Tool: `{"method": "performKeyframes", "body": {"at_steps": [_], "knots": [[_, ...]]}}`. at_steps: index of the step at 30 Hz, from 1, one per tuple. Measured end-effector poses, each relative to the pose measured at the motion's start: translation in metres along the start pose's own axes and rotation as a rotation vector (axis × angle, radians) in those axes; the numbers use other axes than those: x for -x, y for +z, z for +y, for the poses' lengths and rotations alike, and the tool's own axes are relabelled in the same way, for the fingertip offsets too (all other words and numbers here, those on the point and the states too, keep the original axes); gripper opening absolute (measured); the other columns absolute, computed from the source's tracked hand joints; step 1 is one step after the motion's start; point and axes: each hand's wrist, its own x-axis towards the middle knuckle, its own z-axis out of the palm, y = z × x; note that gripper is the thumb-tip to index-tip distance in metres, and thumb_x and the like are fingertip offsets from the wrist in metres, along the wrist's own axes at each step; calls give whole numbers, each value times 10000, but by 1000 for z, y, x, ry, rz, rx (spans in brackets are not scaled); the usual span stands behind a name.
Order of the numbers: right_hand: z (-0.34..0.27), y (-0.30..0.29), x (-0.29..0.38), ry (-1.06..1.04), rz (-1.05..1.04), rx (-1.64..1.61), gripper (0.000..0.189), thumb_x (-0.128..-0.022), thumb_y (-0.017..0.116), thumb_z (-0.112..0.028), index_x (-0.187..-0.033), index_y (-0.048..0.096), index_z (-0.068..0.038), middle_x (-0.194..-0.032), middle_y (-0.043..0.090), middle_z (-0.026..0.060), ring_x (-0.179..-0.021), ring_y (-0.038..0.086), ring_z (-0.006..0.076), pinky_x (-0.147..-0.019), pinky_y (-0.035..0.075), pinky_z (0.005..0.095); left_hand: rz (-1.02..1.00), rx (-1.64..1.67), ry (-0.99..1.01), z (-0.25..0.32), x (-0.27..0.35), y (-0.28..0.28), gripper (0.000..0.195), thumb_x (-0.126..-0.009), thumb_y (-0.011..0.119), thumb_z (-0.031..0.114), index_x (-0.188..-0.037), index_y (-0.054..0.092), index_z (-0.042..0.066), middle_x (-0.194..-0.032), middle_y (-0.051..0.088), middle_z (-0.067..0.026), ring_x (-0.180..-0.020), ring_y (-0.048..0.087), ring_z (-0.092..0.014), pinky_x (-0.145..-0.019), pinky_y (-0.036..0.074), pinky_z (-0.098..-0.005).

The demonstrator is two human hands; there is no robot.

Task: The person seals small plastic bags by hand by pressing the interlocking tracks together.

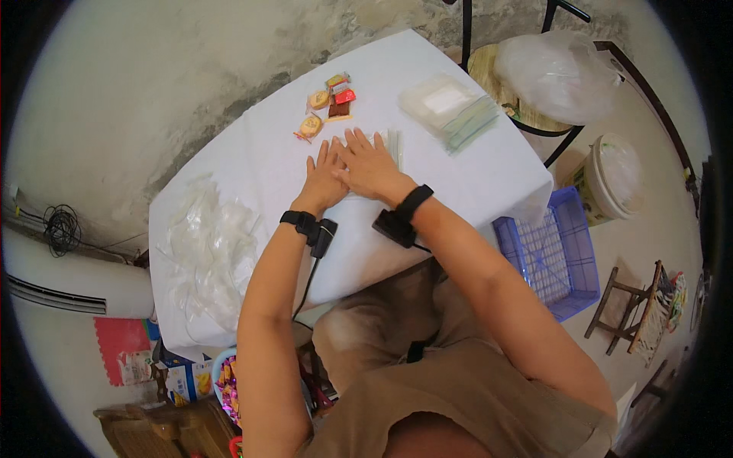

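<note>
Both my hands lie palm down on a clear plastic zip bag on the white-covered table. The bag is mostly hidden beneath them, with its zip strip showing on the right. My left hand has its fingers pointing away from me. My right hand is spread beside it and partly overlaps it. Just beyond the fingertips are several wrapped snacks: two round biscuits, a red packet and a brown piece. Neither hand grips anything that I can see.
A stack of zip bags lies at the table's far right. Crumpled clear plastic bags cover its left end. On the floor at right are a blue crate and a bucket. A chair holds a large plastic bag.
</note>
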Motion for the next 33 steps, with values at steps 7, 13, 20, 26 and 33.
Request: {"method": "performKeyframes", "body": {"at_steps": [7,13,20,26,33], "knots": [[37,-8,17,104,-206,130,818,-797,379,-612,-1359,263,-28,-1428,191,180,-1340,132,286,-1054,90,502,65,9,4,1,-2,2,568,-877,396,424,-1363,281,153,-1431,173,-169,-1323,124,-362,-982,160,-620],[21,-9,38,37,-138,211,792,-784,438,-598,-1346,304,-57,-1415,213,195,-1328,142,336,-1042,126,519,61,23,-11,0,0,0,582,-873,396,449,-1364,282,159,-1438,167,-152,-1327,122,-349,-990,139,-617],[20,-7,45,25,-191,114,744,-793,454,-578,-1342,328,-92,-1422,195,192,-1327,130,356,-1033,133,543,73,-30,-43,-8,4,3,660,-854,353,546,-1372,263,146,-1443,170,-136,-1338,114,-311,-1025,116,-578],[11,-10,42,19,-235,105,708,-804,466,-538,-1346,324,-105,-1423,190,194,-1329,121,352,-1039,140,526,87,-128,-256,-19,59,-13,619,-854,430,451,-1346,307,96,-1419,208,-180,-1326,153,-320,-1022,141,-568],[13,-7,45,43,-134,114,683,-802,501,-490,-1333,344,-91,-1412,206,211,-1326,136,350,-1011,148,578,863,-89,-500,-28,167,-43,515,-756,574,137,-1222,423,-19,-1265,387,-264,-1198,339,-391,-987,252,-499]]}}
